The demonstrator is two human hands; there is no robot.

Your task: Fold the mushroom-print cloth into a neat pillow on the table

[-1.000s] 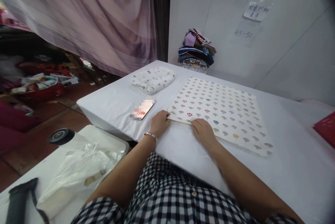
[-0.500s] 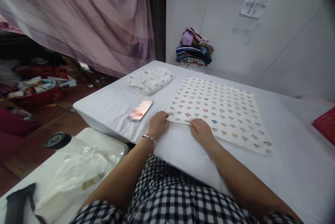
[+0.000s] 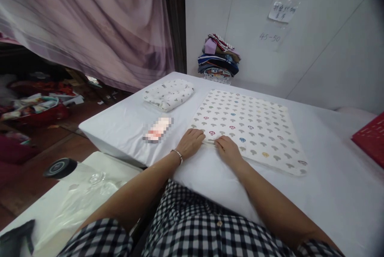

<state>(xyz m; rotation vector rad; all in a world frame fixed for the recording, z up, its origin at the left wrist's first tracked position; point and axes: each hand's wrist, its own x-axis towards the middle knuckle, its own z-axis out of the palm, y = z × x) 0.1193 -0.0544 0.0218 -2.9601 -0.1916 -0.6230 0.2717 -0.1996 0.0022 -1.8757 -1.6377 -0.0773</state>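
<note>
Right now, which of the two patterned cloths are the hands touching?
The flat spread cloth, its near edge under the left hand and right hand; the folded cloth lies apart.

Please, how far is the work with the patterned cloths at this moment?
Done: one folded cloth lies at the far left of the table. In hand: the left hand and right hand sit on the near edge of the spread cloth; a firm pinch cannot be confirmed. Left: that cloth lies fully flat, so its folding looks not yet begun.

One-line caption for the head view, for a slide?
Left hand and right hand rest on the near edge of a patterned cloth lying flat on a white table.
</note>
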